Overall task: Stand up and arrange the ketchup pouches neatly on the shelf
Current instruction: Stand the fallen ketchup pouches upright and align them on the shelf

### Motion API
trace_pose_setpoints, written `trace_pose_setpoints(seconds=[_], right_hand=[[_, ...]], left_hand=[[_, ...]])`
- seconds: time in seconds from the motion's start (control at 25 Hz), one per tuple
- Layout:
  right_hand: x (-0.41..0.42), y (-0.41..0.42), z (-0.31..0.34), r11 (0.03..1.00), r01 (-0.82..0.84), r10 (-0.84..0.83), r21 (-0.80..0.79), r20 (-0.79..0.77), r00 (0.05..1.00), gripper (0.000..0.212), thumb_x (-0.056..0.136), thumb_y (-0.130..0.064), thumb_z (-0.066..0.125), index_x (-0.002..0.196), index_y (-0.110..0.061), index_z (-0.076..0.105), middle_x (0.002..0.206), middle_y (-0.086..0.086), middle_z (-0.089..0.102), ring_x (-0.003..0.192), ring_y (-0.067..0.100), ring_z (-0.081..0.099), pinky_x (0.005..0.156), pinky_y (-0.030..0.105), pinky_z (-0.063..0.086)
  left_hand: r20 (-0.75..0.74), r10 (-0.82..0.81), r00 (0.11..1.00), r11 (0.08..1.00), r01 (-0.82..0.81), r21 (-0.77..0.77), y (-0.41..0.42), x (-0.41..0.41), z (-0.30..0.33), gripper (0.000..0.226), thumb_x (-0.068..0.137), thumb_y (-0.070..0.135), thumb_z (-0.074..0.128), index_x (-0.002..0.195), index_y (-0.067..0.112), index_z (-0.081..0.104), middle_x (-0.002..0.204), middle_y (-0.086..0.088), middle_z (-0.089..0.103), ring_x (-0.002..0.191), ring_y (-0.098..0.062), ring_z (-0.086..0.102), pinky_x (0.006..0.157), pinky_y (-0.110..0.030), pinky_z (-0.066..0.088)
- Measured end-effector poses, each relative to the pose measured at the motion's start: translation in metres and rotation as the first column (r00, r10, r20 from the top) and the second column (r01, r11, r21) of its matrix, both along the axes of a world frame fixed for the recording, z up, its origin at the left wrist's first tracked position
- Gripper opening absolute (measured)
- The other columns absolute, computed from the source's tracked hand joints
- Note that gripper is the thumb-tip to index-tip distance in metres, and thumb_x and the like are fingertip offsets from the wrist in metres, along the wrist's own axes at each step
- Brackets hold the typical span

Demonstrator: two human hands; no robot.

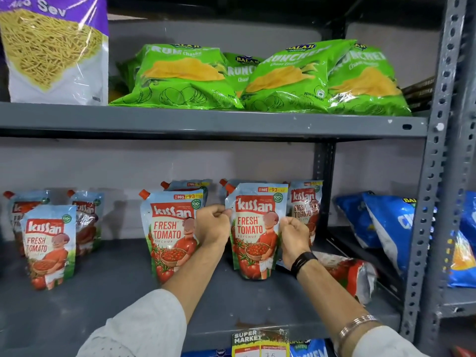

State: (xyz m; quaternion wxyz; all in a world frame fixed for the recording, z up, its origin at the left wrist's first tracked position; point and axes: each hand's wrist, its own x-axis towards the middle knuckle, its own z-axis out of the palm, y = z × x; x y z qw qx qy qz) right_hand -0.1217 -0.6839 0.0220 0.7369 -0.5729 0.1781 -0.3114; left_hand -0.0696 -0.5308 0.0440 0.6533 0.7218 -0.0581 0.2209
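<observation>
Several Kissan ketchup pouches stand on the grey lower shelf (116, 300). My left hand (212, 225) and my right hand (293, 237) pinch the two side edges of one upright pouch (253, 235) right of the middle. Another upright pouch (170, 233) stands just left of my left hand, with more pouches behind both. A group of three pouches (49, 243) stands at the far left. One pouch (347, 274) lies flat on the shelf to the right, behind my right wrist. A further pouch (305, 204) stands at the back right.
Green chip bags (291, 78) and a purple sev bag (54, 50) fill the upper shelf. Blue snack bags (386, 225) lean on the neighbouring rack to the right, past a slotted grey upright (432, 181). A supermarket price tag (258, 342) hangs on the shelf's front edge.
</observation>
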Motion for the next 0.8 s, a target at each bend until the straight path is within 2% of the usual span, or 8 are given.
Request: trace_pose_setpoints(seconds=[0.08,0.16,0.36,0.44,0.56,0.68,0.76,0.8], right_hand=[[0.001,-0.001,-0.005,1.0,-0.002,0.002,-0.001,-0.001,1.0,0.032,0.094,-0.001,0.044,0.067,-0.014,0.057,0.091,0.022,0.068,0.084,0.03,0.063,0.075,0.046,0.058],[0.002,-0.001,-0.007,1.0,0.002,-0.002,-0.012,-0.002,1.0,0.031,0.095,-0.001,0.044,0.07,-0.012,0.057,0.089,0.019,0.066,0.079,0.028,0.061,0.063,0.033,0.052],[0.002,-0.002,-0.01,0.995,-0.035,0.035,-0.093,-0.006,0.999,0.031,0.094,-0.002,0.043,0.069,-0.013,0.057,0.079,0.011,0.06,0.07,0.02,0.053,0.052,0.025,0.042],[0.002,-0.004,-0.011,0.992,-0.059,0.058,-0.113,-0.014,0.998,0.031,0.093,-0.001,0.043,0.068,-0.013,0.056,0.074,0.008,0.057,0.065,0.016,0.049,0.05,0.024,0.04],[0.0,-0.01,-0.015,0.986,-0.125,0.124,-0.114,-0.016,0.992,0.025,0.091,0.0,0.043,0.076,-0.009,0.062,0.085,0.014,0.066,0.079,0.025,0.06,0.067,0.034,0.053],[-0.005,-0.019,-0.015,0.975,-0.165,0.163,-0.147,-0.025,0.986,0.024,0.093,0.0,0.048,0.086,-0.007,0.07,0.101,0.014,0.077,0.1,0.029,0.072,0.092,0.047,0.059],[-0.01,-0.026,-0.014,0.952,-0.126,0.112,-0.28,-0.067,0.991,0.028,0.093,0.004,0.049,0.086,-0.013,0.07,0.103,0.01,0.076,0.105,0.029,0.07,0.097,0.046,0.057],[-0.014,-0.03,-0.014,0.912,-0.098,0.058,-0.397,-0.111,0.992,0.027,0.092,0.005,0.049,0.088,-0.013,0.068,0.103,0.007,0.074,0.109,0.029,0.068,0.099,0.043,0.055]], left_hand=[[0.003,0.001,1.0,1.0,-0.001,-0.001,-0.001,0.0,-0.001,0.007,0.088,0.01,0.074,0.085,0.015,0.078,0.078,0.001,0.073,0.082,-0.025,0.075,0.078,-0.047,0.065],[0.01,0.027,1.0,0.999,-0.027,0.017,-0.001,0.0,-0.002,0.006,0.089,0.011,0.073,0.091,0.011,0.079,0.079,0.001,0.074,0.082,-0.024,0.075,0.077,-0.046,0.065],[0.013,0.078,0.997,0.996,-0.078,0.029,0.002,0.002,-0.009,0.008,0.09,0.013,0.074,0.092,0.008,0.08,0.064,0.017,0.062,0.069,-0.017,0.07,0.06,-0.026,0.056],[0.015,0.093,0.996,0.994,-0.093,0.054,0.003,0.003,-0.011,0.009,0.09,0.015,0.073,0.087,0.01,0.079,0.062,0.018,0.06,0.067,-0.018,0.069,0.058,-0.024,0.053],[0.021,0.091,0.996,0.992,-0.092,0.083,0.003,-0.001,-0.012,0.011,0.091,0.02,0.073,0.082,0.015,0.078,0.066,0.014,0.067,0.069,-0.017,0.071,0.057,-0.023,0.05],[0.021,0.107,0.994,0.99,-0.109,0.089,0.005,-0.009,-0.018,0.014,0.091,0.021,0.073,0.1,0.013,0.079,0.092,0.003,0.078,0.071,-0.01,0.068,0.059,-0.025,0.052],[-0.003,0.102,0.995,0.994,-0.101,0.042,0.011,-0.02,-0.029,0.018,0.091,0.019,0.072,0.106,0.013,0.078,0.105,-0.003,0.079,0.084,-0.019,0.072,0.072,-0.04,0.063],[-0.013,0.089,0.996,0.996,-0.089,0.007,0.015,-0.026,-0.036,0.015,0.091,0.019,0.072,0.104,0.015,0.078,0.103,-0.004,0.079,0.089,-0.023,0.074,0.079,-0.047,0.064]])
